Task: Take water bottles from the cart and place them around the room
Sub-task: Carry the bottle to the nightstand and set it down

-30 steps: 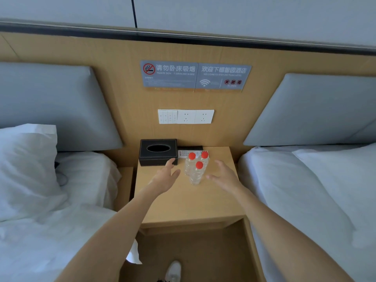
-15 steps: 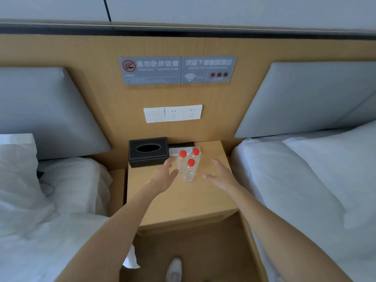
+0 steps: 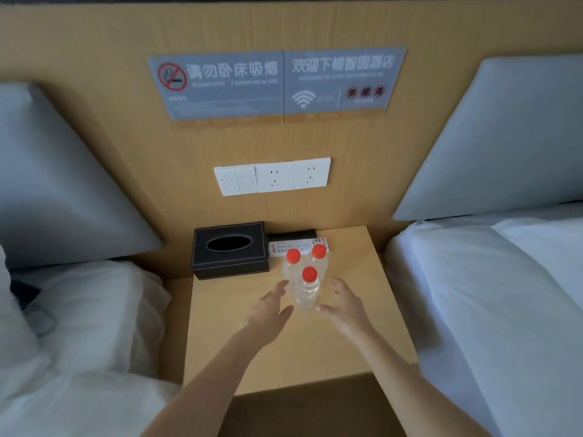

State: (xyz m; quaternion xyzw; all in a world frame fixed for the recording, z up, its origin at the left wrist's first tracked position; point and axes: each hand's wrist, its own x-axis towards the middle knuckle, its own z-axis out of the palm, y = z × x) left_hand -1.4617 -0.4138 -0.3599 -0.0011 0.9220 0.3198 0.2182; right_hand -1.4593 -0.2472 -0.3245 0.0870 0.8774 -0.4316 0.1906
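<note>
Reading the two grey signs point(image 3: 276, 85) on the wall, I make out a no-smoking symbol, a wifi symbol and Chinese lettering; the small print is too blurred. Three red-capped bottles point(image 3: 306, 279) stand upright in a cluster on the counter point(image 3: 356, 310), just right of the black tissue box point(image 3: 230, 249) and in front of a remote point(image 3: 298, 246). My left grip point(image 3: 268, 310) and right grip point(image 3: 345, 305) flank the nearest bottle, fingers spread, released, grasping nothing.
</note>
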